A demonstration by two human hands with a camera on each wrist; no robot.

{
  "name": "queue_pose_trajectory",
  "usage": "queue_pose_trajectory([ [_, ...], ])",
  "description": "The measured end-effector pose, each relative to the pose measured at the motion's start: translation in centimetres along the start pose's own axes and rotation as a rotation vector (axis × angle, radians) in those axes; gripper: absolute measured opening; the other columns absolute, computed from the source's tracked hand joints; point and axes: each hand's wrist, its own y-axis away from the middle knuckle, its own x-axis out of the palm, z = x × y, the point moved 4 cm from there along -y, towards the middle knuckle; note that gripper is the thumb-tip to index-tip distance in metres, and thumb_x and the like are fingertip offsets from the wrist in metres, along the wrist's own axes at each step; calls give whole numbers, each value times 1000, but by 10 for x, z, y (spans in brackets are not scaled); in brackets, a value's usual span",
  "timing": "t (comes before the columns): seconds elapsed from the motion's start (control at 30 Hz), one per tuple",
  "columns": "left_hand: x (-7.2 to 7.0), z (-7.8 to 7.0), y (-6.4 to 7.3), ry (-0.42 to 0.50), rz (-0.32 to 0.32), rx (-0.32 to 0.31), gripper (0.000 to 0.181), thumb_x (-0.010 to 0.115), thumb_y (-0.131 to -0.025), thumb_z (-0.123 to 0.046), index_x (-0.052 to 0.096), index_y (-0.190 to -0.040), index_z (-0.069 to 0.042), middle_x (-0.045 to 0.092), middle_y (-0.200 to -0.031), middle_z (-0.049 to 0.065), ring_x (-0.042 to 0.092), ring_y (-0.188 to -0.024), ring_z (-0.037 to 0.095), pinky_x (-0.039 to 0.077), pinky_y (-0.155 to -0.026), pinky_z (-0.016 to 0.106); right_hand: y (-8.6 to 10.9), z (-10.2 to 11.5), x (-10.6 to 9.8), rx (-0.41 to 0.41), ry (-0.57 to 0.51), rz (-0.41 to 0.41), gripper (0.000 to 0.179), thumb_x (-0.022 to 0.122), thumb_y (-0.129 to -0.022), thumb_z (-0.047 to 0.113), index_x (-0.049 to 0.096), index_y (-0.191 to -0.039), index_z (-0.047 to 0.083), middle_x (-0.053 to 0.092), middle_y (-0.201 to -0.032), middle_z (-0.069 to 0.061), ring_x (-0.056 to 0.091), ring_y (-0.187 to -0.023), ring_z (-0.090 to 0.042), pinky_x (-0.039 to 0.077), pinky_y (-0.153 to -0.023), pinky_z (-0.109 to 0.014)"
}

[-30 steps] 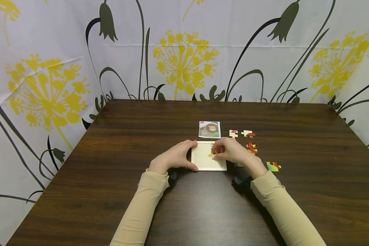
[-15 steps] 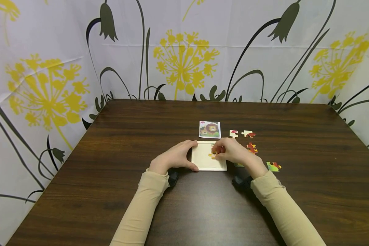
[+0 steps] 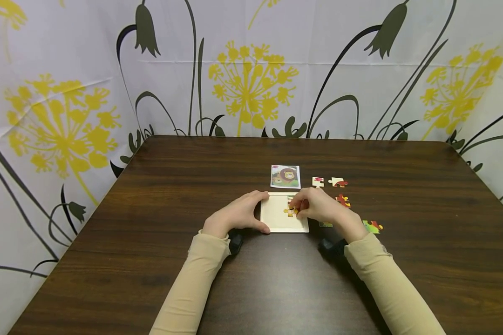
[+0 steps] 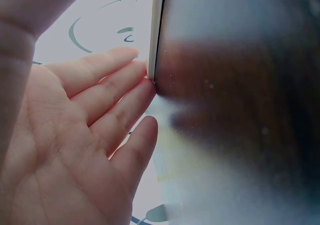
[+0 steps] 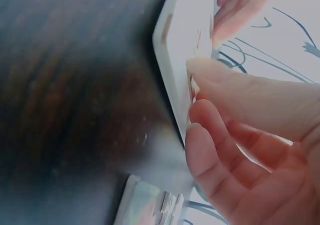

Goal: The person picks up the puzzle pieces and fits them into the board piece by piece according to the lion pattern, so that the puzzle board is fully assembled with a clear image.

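The shallow cream puzzle tray [image 3: 272,222] lies flat on the table, its left side spanned by my left hand [image 3: 240,215]. The thumb is at the near left corner and the fingers are at the far one; in the left wrist view, fingertips touch the tray's edge [image 4: 154,40]. Inside the tray, towards its right, lies a yellow-and-orange puzzle piece [image 3: 290,212], with another piece partly showing just beyond it. My right hand [image 3: 320,204] pinches the yellow-and-orange piece at its right side between thumb and fingers. Those fingers hide part of the tray's right half.
Behind the tray lies a lion picture card [image 3: 285,177]. Loose puzzle pieces sit to the right: a pink-flowered one [image 3: 317,182], a cream-and-brown one [image 3: 338,182], an orange one [image 3: 343,200] and a green one [image 3: 372,227]. Another green piece [image 3: 326,224] is partly under my right wrist.
My right hand has shifted very slightly right, so more of the yellow-and-orange puzzle piece and the piece beyond it shows. My left hand and the tray stay in place.
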Motion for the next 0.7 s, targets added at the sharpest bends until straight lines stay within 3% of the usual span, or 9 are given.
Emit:
queue_pose_trajectory([
  [0.2, 0, 1, -1, -2, 8, -15, 86, 85, -67, -31, 44, -135, 1, 50, -134, 14, 47, -124, 24, 37, -108, 36, 2, -1, -3, -14, -37, 0, 27, 75, -72, -2, 69, -99, -2, 66, -85, -10, 56, -69, -11, 47, -64, -22],
  [0.33, 0, 1, -1, -7, 10, -27, 87, 85, -67, -32, 43, -136, 1, 49, -134, 13, 47, -124, 23, 37, -108, 36, 3, 0, -5, -22, -7, 0, 33, 77, -72, 2, 68, -104, 0, 68, -90, -8, 56, -74, -16, 46, -67, -24],
  [0.5, 1, 0, -1, -15, 13, -36, 88, 85, -67, -32, 43, -136, 1, 49, -136, 14, 46, -125, 24, 36, -108, 36, 8, -3, -7, 11, 30, 21, 47, 80, -73, 11, 62, -115, 2, 65, -109, -12, 59, -95, -26, 50, -84, -39],
  [0.7, 0, -1, -1, -25, 8, -44, 88, 85, -66, -32, 43, -136, 1, 49, -136, 14, 47, -125, 24, 37, -108, 36, 13, -6, -9, 43, 54, 30, 69, 81, -73, 18, 50, -132, 0, 54, -131, -19, 51, -118, -34, 41, -101, -51],
])
